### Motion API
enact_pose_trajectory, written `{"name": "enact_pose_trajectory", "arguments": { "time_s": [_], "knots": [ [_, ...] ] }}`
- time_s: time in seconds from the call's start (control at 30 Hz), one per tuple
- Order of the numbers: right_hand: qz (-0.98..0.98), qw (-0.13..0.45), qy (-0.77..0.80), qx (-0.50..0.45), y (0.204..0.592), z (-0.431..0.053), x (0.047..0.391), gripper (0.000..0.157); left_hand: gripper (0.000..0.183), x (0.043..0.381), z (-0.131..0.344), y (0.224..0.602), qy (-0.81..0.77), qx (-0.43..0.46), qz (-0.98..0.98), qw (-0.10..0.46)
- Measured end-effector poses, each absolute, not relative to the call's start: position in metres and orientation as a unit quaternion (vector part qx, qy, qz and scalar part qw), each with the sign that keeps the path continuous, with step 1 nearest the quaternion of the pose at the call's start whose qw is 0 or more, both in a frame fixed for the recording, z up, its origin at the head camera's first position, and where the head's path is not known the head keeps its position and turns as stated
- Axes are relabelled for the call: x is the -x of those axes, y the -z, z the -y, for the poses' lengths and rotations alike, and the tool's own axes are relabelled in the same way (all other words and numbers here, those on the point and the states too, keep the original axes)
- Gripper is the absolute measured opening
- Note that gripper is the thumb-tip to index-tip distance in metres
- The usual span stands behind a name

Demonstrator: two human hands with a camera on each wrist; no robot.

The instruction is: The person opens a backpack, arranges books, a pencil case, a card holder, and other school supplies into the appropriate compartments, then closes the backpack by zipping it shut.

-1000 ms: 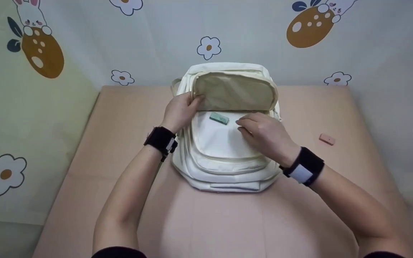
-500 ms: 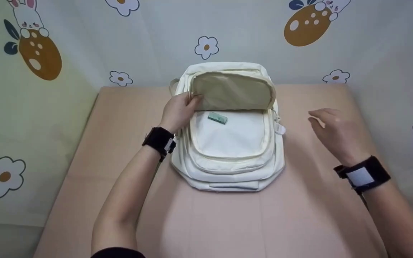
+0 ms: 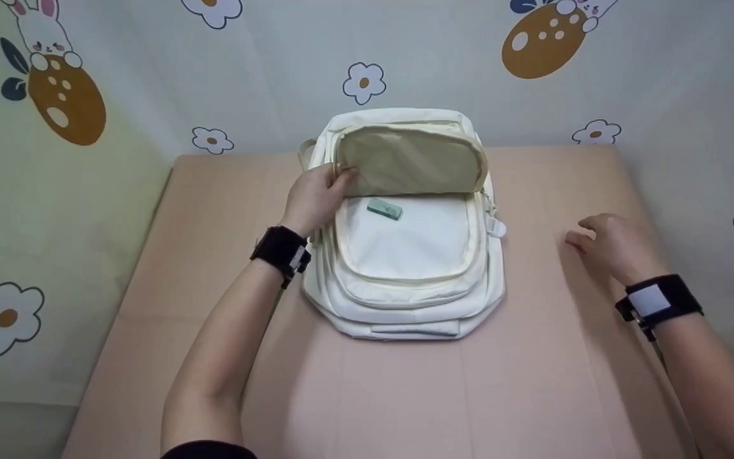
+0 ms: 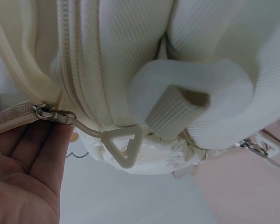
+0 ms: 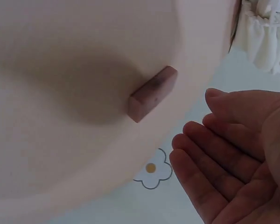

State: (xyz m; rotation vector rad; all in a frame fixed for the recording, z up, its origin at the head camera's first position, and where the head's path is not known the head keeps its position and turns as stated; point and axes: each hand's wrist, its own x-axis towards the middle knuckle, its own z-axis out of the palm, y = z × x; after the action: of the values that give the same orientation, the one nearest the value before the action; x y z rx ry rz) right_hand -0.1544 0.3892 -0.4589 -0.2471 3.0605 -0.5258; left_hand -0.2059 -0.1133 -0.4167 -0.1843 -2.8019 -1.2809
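Observation:
A cream backpack (image 3: pixel 427 306) lies on the table with the flap (image 3: pixel 418 159) of its front pocket folded up, showing the beige lining. On the left, my left hand (image 3: pixel 308 199) pinches the flap's edge, close to the zipper slider (image 4: pixel 53 113) seen in the left wrist view. A green eraser (image 3: pixel 384 209) lies on the white inner face of the pocket. My right hand (image 3: pixel 622 247) hovers right of the backpack, fingers loosely bent and holding nothing. Just beyond its fingertips in the right wrist view, a smudged pink eraser (image 5: pixel 153 94) lies on the table; the hand hides it in the head view.
A peach-coloured tabletop (image 3: pixel 399 395) carries the backpack. Behind it and at both sides hangs a printed cloth (image 3: pixel 278 70) with flowers and rabbits. A white buckle (image 3: pixel 496 227) sticks out at the backpack's right side.
My right hand has gone from over the pocket to the table's right side and lowered near the pink eraser. My left hand keeps its grip on the flap; the green eraser stays put.

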Motion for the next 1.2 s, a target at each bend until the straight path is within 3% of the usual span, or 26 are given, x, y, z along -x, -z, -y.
{"name": "enact_pose_trajectory", "arguments": {
  "time_s": [0.3, 0.9, 1.03, 1.2],
  "knots": [
    [-0.987, -0.013, 0.136, 0.088, 0.478, -0.394, 0.158, 0.026, 0.05, 0.206, 0.112, 0.417, 0.404, 0.062, 0.912, 0.032],
    [-0.986, -0.036, 0.149, 0.068, 0.477, -0.386, 0.156, 0.022, 0.05, 0.206, 0.113, 0.418, 0.401, 0.058, 0.914, 0.036],
    [-0.975, -0.095, 0.182, 0.085, 0.455, -0.367, 0.15, 0.022, 0.05, 0.206, 0.112, 0.419, 0.403, 0.056, 0.913, 0.032],
    [-0.934, -0.23, 0.186, 0.199, 0.432, -0.321, 0.143, 0.015, 0.049, 0.206, 0.112, 0.418, 0.403, 0.05, 0.913, 0.028]
  ]
}}
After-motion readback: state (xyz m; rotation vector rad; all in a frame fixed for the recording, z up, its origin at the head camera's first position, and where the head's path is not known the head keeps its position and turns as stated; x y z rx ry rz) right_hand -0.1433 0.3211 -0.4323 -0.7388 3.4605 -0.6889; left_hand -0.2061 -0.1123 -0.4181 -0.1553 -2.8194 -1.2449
